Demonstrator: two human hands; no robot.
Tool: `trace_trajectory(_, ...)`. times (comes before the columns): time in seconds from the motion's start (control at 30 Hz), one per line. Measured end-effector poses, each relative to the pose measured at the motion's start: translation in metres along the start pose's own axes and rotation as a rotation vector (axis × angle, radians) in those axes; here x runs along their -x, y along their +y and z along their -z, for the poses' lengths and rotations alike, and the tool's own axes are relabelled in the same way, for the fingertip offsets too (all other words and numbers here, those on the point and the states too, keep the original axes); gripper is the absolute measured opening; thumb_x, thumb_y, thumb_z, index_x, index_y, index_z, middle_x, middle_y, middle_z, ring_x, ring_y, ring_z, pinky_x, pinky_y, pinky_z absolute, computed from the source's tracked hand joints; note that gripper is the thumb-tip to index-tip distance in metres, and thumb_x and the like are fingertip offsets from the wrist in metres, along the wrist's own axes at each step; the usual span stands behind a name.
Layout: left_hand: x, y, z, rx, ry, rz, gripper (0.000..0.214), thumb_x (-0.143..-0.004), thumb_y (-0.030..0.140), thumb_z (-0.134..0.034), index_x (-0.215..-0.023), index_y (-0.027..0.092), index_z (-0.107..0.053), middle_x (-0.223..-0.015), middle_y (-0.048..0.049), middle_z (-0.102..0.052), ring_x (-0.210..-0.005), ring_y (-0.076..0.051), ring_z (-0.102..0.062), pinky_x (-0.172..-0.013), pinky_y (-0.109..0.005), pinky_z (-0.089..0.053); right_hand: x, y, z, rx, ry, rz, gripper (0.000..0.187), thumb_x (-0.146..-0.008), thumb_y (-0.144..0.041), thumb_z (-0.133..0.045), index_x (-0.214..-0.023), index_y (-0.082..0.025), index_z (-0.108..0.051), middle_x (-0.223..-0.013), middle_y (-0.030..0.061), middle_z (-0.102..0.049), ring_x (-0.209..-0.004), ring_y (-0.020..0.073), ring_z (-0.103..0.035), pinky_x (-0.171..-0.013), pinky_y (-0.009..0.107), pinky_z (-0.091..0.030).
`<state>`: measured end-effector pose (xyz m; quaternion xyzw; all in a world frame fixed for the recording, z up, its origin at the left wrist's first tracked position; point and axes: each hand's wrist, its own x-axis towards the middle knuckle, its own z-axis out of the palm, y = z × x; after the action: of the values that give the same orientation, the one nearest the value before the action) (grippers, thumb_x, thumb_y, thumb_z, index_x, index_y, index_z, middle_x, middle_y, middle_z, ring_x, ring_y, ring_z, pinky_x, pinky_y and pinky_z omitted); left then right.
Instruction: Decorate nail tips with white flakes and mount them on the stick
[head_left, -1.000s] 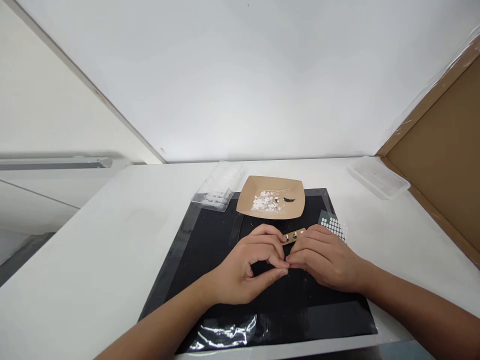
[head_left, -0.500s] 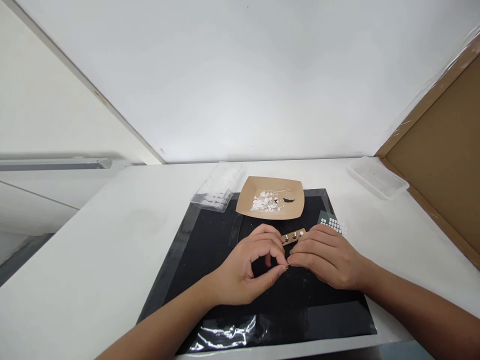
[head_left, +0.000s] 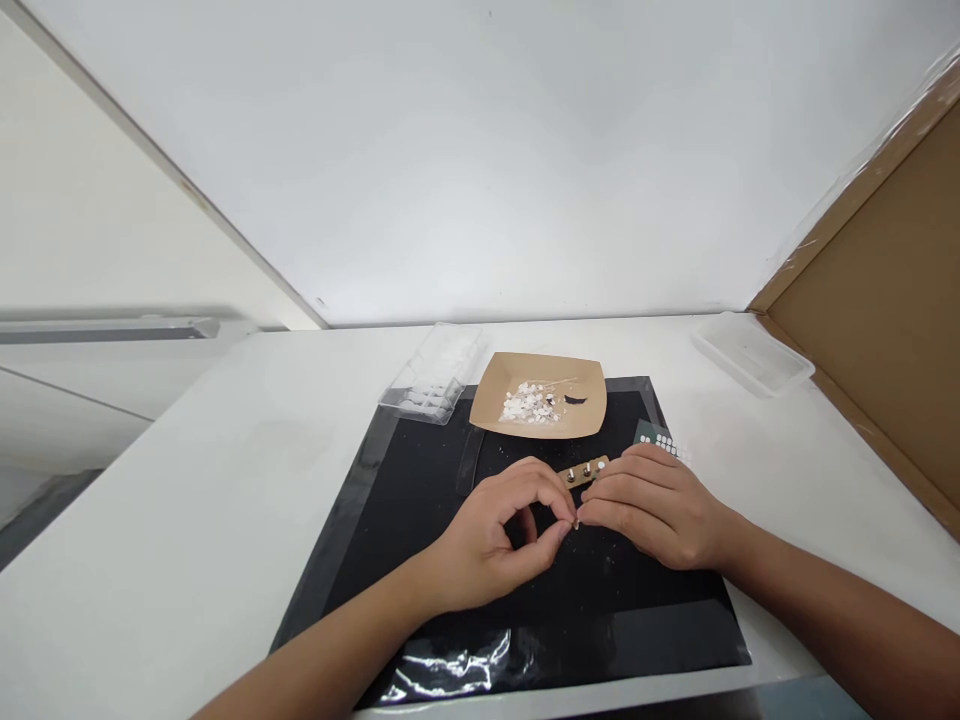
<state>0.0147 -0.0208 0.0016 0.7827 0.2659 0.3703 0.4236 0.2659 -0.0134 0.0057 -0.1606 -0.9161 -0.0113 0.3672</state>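
Thumb and index finger of my left hand (head_left: 510, 535) are pinched together over the black mat (head_left: 405, 540). A tiny light piece (head_left: 576, 526) shows at their tips, too small to name. My right hand (head_left: 656, 505) is closed, its fingertips meeting the left ones at that piece; what they grip is hidden. Just beyond the fingers lies a small brown strip (head_left: 579, 474) bearing little shiny metal pieces and a white dot, its right end partly covered by my right hand. Behind that hand is a dark green sheet of white dots (head_left: 660, 440).
A brown paper tray (head_left: 487, 410) holding white bits and a dark scrap stands at the mat's far edge. Left of it lies a clear compartment box (head_left: 435, 375). A translucent plastic lid or tray (head_left: 754, 355) sits at right, beside a cardboard panel (head_left: 885, 270).
My left fingertips have shifted up slightly, and the tiny piece between the hands shows lighter than before. The view has moved a little; the tray and strip stay in place.
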Motion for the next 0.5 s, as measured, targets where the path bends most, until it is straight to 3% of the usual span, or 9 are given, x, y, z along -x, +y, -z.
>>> trace_trajectory(0.33,0.0037,-0.0042,-0.0053,0.055,0.097,0.114,0.007,-0.088,0.011,-0.071,-0.091,0.017,-0.073,-0.091,-0.0074,-0.077,-0.069,-0.012,-0.07,-0.05,-0.014,-0.05,0.0027,0.0018,-0.0031,-0.016,0.033,-0.009,0.022,-0.111,-0.014,-0.048,-0.111,-0.018,-0.069,-0.099,0.0054,-0.079,-0.098,0.0182,-0.069,-0.085,0.034,-0.052)
trace_trajectory(0.5,0.0028,-0.0016,-0.0048,0.07,0.103,0.112,0.004,-0.091,0.014,-0.069,-0.09,0.016,-0.073,-0.089,-0.0077,-0.079,-0.066,-0.012,-0.07,-0.046,-0.014,-0.046,0.0049,0.0032,-0.0078,-0.028,0.038,-0.031,0.014,-0.107,-0.012,-0.056,-0.108,-0.018,-0.068,-0.098,0.0042,-0.078,-0.095,0.0183,-0.068,-0.085,0.035,-0.051)
